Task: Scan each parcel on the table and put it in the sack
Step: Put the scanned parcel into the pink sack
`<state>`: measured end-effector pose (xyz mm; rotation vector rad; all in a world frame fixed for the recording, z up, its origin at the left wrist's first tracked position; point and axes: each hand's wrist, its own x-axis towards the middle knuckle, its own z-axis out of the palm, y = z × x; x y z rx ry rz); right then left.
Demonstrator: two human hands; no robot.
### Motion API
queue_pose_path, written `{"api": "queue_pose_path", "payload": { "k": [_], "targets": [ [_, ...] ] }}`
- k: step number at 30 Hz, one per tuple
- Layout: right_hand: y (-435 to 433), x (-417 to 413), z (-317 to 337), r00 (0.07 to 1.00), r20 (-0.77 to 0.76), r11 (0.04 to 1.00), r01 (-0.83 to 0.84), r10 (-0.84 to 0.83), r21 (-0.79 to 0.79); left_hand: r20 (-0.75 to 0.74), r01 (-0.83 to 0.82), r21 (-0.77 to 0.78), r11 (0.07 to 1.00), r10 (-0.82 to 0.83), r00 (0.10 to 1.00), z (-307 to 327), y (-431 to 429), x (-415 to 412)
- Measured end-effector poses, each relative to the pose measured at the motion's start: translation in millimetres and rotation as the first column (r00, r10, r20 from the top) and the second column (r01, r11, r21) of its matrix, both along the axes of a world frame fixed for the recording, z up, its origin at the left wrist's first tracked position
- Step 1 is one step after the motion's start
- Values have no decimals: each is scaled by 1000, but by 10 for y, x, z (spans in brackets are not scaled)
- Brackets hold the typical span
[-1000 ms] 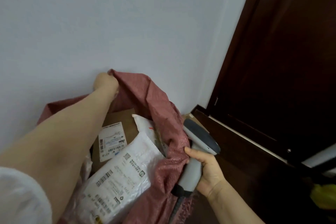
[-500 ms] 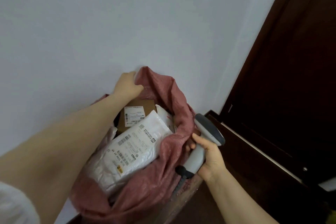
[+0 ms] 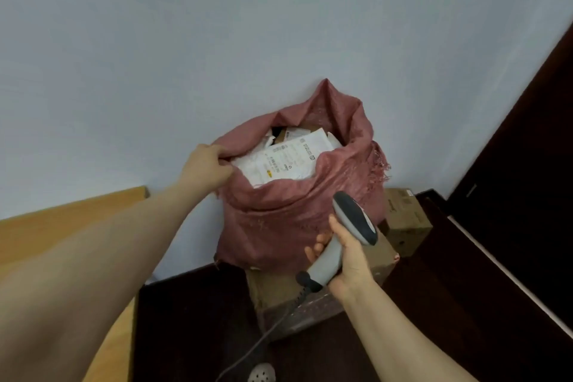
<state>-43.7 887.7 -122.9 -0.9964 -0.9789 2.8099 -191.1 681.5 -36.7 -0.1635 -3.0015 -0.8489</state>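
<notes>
A dull red woven sack [image 3: 288, 220] stands against the wall, its mouth open and filled with parcels. A white plastic mailer [image 3: 288, 161] with a printed label lies on top; a brown box corner shows behind it. My left hand [image 3: 206, 169] grips the sack's left rim. My right hand [image 3: 344, 253] holds a grey barcode scanner [image 3: 350, 223] by its handle in front of the sack's right side, its cable trailing down.
The sack rests on a cardboard box [image 3: 313, 310] on the dark floor. A second cardboard box [image 3: 406, 220] stands to the right by the wall. A wooden table edge [image 3: 46, 226] lies at the left. A dark door [image 3: 527, 139] fills the right.
The view has pulled back, so the whole sack and the boxes under it now show. My left hand has shifted from the sack's back rim to its left rim. The scanner stays in my right hand.
</notes>
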Motion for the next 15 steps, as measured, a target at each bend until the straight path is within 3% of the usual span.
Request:
{"api": "queue_pose_path", "payload": {
  "k": [7,15],
  "targets": [
    [-1283,440,10,934,43,935,-355,355,11,31,-302,-74,950,305,952,-77,-1414,1099],
    [-3298,921,88,764,-8,763,-644,645,-51,119,-591,-27,806,590,799,-184,-3414,2547]
  ]
}}
